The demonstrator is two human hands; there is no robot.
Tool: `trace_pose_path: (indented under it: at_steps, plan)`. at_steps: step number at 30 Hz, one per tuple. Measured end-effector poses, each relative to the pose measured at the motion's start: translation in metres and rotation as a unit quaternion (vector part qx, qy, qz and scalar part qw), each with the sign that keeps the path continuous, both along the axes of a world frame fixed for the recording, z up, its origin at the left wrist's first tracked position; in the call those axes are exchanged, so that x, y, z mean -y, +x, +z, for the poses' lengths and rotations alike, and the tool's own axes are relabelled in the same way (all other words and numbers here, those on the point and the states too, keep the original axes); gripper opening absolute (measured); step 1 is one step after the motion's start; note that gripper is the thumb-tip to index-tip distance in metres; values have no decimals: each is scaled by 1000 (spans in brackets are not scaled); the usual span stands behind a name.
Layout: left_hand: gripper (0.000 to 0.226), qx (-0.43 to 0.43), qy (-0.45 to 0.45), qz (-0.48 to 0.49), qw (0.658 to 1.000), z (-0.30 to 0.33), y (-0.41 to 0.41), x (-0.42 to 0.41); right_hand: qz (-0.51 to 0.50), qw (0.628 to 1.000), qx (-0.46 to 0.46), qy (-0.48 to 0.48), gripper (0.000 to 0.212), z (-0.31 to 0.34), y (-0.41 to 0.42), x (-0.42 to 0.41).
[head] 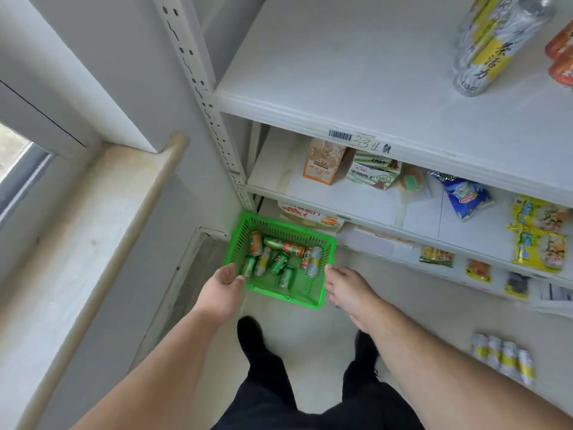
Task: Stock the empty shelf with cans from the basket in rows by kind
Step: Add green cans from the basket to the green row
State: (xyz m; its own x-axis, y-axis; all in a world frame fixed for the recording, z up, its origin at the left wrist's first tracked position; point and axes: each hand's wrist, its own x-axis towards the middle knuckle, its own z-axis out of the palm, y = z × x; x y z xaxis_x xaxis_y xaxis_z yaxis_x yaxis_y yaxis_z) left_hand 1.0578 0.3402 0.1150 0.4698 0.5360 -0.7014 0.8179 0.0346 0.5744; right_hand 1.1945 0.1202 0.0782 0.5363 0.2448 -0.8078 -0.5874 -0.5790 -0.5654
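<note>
The shelf point(356, 72) is taking up the upper right, its top board mostly bare, with a bottle point(493, 41) lying at its right end. Below it, on the floor, the basket point(313, 297) is sitting — a green rectangle with its long axis running from upper left to lower right. Both arms are reaching down and forward toward it. The left hand point(221, 288) is at the basket's left rim, fingers loosely curled with the tips touching the edge; whether it is actually gripping the rim cannot be told. The right hand point(348, 288) is hanging just beside the right rim, back up, fingers relaxed and holding nothing. Between the two hands the cans point(280, 257) are lying on their sides in the basket — green, orange and silver ones jumbled, pointing different ways.
</note>
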Motion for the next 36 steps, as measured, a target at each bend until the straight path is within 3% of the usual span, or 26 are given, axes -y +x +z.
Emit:
trace_pose_path:
  at_steps: [2,4,8,12,15,18,21,24,27,29,33,36]
  plan:
    - [53,-25,0,-14,1000,-17,-5,-21,-5,1000,-16,-15,32,-21,-17,-9]
    - [48,-44,-1,-30,999,-34,-5,-34,-16,999,-35,-39,31,-36,-30,-15]
    - [45,-72,-33,-58,995,-78,10,-41,-32,996,-40,-80,64,-71,-35,-18]
    - [24,-84,-44,-83,992,-139,30,-40,-50,991,-61,-105,60,-129,-23,-22]
    - [44,-92,-57,-90,990,-192,49,-41,-43,988,-79,-124,67,-182,-9,-34]
    - [34,-103,-43,-115,987,-260,67,-46,-53,986,-91,-127,51,-252,1,-48]
    - [42,-111,-12,-146,983,-339,84,-52,-62,985,-100,-123,54,-332,9,-61]
    - [50,-124,5,-179,976,-416,101,-54,-50,986,-100,-125,43,-388,19,-82]
    - [55,-117,39,-225,967,-495,119,-53,-31,984,-87,-155,67,-461,28,-90]
    - [63,-109,45,-237,964,-542,131,-50,-14,981,-87,-170,69,-502,34,-96]
    - [64,-107,62,-271,955,-619,154,-38,-4,978,-106,-181,39,-584,42,-104]
    - [52,-108,81,-287,948,-668,166,-31,-21,973,-125,-194,40,-636,40,-108]
